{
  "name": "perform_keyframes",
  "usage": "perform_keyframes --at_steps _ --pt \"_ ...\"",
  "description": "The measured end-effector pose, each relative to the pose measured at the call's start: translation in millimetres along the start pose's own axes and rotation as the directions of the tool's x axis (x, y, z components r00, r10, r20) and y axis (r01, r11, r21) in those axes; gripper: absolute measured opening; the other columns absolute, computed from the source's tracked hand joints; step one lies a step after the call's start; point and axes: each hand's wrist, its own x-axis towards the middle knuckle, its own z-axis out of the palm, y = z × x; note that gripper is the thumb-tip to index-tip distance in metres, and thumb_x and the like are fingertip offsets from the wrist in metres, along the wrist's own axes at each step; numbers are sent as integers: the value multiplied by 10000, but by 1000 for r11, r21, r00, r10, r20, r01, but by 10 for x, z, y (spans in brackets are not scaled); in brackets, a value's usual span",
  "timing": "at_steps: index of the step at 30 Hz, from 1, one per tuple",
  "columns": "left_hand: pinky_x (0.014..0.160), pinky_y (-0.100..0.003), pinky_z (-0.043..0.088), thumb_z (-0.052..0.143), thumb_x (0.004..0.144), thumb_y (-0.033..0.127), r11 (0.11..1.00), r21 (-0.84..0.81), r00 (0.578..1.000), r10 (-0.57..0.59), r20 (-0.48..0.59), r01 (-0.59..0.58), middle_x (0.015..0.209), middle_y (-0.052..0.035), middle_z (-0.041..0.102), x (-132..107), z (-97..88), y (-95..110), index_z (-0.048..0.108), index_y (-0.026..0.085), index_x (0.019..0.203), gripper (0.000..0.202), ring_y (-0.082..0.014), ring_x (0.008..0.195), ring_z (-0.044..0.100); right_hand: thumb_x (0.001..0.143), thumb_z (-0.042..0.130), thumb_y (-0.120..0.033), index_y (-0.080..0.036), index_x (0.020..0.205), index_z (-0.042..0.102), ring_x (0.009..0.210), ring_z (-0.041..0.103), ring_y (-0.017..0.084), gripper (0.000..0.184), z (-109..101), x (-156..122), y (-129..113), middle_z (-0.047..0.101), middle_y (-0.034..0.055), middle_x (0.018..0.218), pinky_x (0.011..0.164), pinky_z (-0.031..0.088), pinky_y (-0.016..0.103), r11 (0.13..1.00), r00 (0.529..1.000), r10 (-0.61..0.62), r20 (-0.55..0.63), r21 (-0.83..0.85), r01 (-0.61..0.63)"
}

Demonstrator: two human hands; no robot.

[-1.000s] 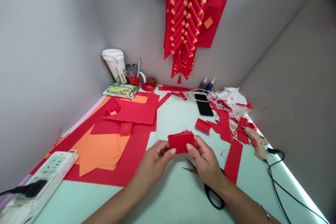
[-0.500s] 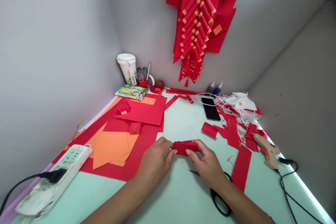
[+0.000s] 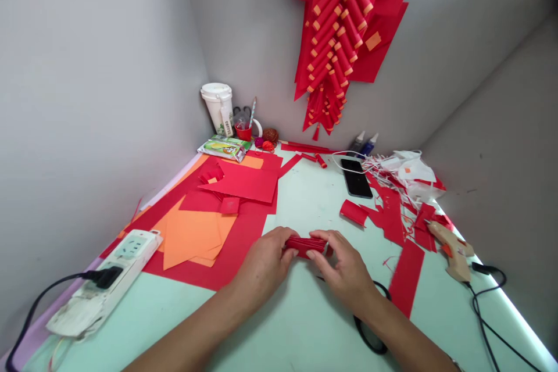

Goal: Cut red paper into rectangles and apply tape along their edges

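Observation:
Between my two hands is a small stack of red paper pieces [image 3: 306, 244], its layered edges turned up toward the camera. My left hand [image 3: 274, 253] pinches its left end between thumb and fingers. At the other end, my right hand [image 3: 337, 258] grips it the same way, fingers curled over the far side. Black-handled scissors [image 3: 370, 337] lie on the table, partly hidden beneath my right hand and forearm.
Red sheets [image 3: 244, 183] and orange sheets [image 3: 192, 235] lie left, near a power strip [image 3: 107, 282]. A phone [image 3: 356, 178], a curled red piece [image 3: 353, 213], red strips [image 3: 406, 279] and a glue gun [image 3: 451, 250] are right. Paper firecrackers [image 3: 337, 40] hang on the wall.
The red paper stack has been turned in my hands, so its layered edges now show instead of a flat face. The whole view has shifted slightly.

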Motion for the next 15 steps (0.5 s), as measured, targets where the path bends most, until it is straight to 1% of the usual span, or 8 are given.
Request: perform_keyframes --at_steps 3,6,8,10,13,15 --pt "674 -240 402 463 838 119 1000 -13 1000 6 14 -6 854 5 652 -7 33 1 596 222 937 195 -161 767 583 920 517 -225 -253 1057 602 871 590 182 164 4 -7 -4 651 16 943 775 463 303 998 998 -60 32 4 60" --pt "714 -245 412 420 877 133 998 31 999 52 -13 -51 879 -7 650 -15 66 -5 580 215 918 185 -164 815 587 928 479 -197 -235 1023 595 882 589 187 154 0 -12 -2 644 28 928 786 456 310 996 996 -86 9 -5 86" --pt "705 -252 415 403 898 153 994 85 998 64 -1 -63 876 -19 650 -22 76 -9 575 210 909 181 -173 808 591 930 467 -191 -225 1006 592 861 594 190 151 -5 -21 3 637 33 907 771 462 312 996 996 -87 13 -12 87" --pt "668 -256 410 400 906 167 991 126 998 51 25 -53 850 -25 650 -34 72 -4 571 207 900 175 -180 772 592 933 464 -198 -222 1001 593 834 601 190 148 -10 -35 3 635 33 894 744 472 307 996 996 -83 28 -16 83" --pt "668 -260 413 399 905 159 988 144 998 47 31 -51 868 -30 659 -60 48 25 569 208 912 176 -187 787 601 944 451 -228 -222 1022 590 853 613 194 160 -6 -55 -7 650 39 921 760 481 312 997 997 -80 16 -14 80" --pt "655 -268 420 406 891 144 986 158 999 37 35 -42 863 -37 668 -79 39 45 572 204 934 181 -195 773 612 949 448 -259 -223 1028 587 850 627 194 164 7 -63 -11 663 37 930 762 492 311 999 999 -36 25 -6 36"
